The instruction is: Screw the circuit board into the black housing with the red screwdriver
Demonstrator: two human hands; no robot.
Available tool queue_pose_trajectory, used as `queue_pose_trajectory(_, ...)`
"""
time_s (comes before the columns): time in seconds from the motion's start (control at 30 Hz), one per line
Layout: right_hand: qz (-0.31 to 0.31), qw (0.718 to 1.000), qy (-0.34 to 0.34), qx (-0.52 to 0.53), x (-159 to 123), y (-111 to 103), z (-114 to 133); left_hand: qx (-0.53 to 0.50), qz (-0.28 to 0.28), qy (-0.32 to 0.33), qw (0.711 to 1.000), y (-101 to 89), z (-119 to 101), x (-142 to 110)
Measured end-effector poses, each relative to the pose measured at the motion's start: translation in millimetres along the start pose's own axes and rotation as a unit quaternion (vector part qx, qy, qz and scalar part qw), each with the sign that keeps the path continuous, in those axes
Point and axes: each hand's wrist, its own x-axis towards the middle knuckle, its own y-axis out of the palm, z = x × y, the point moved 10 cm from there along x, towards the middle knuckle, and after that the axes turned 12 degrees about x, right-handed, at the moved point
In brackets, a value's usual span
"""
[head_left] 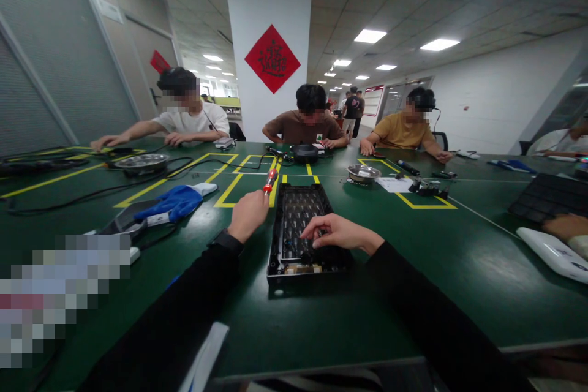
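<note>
A black rectangular open electronics housing (274,254) lies lengthwise in front of me, with rows of small parts inside and a pale strip at its near end. My left hand (248,215) is closed around a screwdriver (271,180) with a red and clear handle, just left of the housing's far half. Its tip cannot be made out. Over the right side of the housing, my right hand (331,231) has its fingers curled together in a pinch. Whatever is between those fingers is too small or hidden to name.
Blue gloves (177,202) lie to the left, near black cables (92,193). Metal bowls (362,174) stand farther back, one on each side. Papers (394,185) and small black parts lie at the right. Several people sit around the green table (413,275). A white device (551,252) lies at the right edge.
</note>
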Motion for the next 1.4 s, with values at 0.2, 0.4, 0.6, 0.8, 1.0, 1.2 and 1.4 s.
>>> queue_pose_trajectory(0.2,-0.196,0.963,-0.04,0.18,2,-32,-2,-0.021,-0.136,0.168,0.976,-62.7,-56,-35)
queue_pose_trajectory(0.4,-0.248,0.911,-0.141,0.298,-3,-29,22,-0.073,-0.11,0.366,0.921,-66.4,-112,-77)
queue_pose_trajectory(0.6,-0.294,0.874,-0.17,0.347,-4,-31,16,-0.287,-0.04,0.382,0.878,-60.9,-120,-77)
queue_pose_trajectory(0.8,-0.318,0.854,-0.169,0.376,-8,-38,8,-0.351,0.03,0.34,0.872,-38.2,-126,-71)
queue_pose_trajectory(1.0,-0.263,0.846,-0.165,0.433,-6,-32,16,-0.359,0.021,0.293,0.886,-31.5,-116,-63)
queue_pose_trajectory(1.2,-0.317,0.828,-0.159,0.434,-10,-42,0,-0.37,0.064,0.351,0.858,-26.2,-127,-73)
queue_pose_trajectory(1.4,-0.322,0.841,-0.134,0.413,-8,-41,-5,-0.407,0.128,0.369,0.826,-11.6,-134,-74)
